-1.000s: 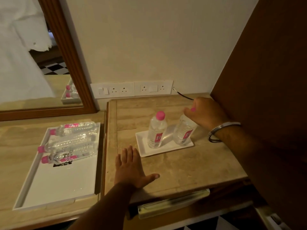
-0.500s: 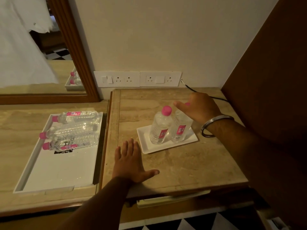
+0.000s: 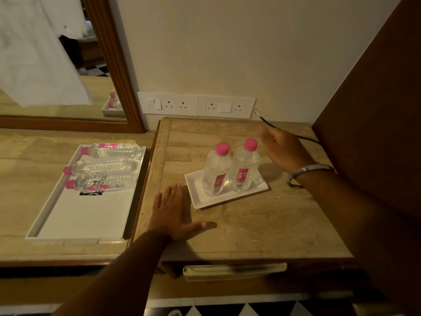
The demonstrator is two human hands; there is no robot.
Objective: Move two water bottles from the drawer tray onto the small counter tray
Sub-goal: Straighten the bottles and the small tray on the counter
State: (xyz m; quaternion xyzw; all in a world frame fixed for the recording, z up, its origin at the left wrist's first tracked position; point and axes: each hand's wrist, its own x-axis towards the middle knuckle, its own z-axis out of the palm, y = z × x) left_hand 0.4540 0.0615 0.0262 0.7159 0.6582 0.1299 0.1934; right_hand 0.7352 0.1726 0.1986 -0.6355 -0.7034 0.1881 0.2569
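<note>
Two clear water bottles with pink caps stand upright side by side on the small white counter tray: the left bottle and the right bottle. My right hand hovers just right of them, fingers apart, touching neither. My left hand lies flat on the stone counter, in front and left of the small tray. On the left, the large white drawer tray holds three more bottles lying on their sides at its far end.
A wood-framed mirror stands at the back left. White wall sockets run behind the counter, with a black cable trailing from them. A dark wooden panel closes the right side. A drawer handle sits below the counter edge.
My right hand has let go of the right bottle's cap and opened, drawing back to the right. That bottle now stands upright against the other one. My left hand has stayed flat.
</note>
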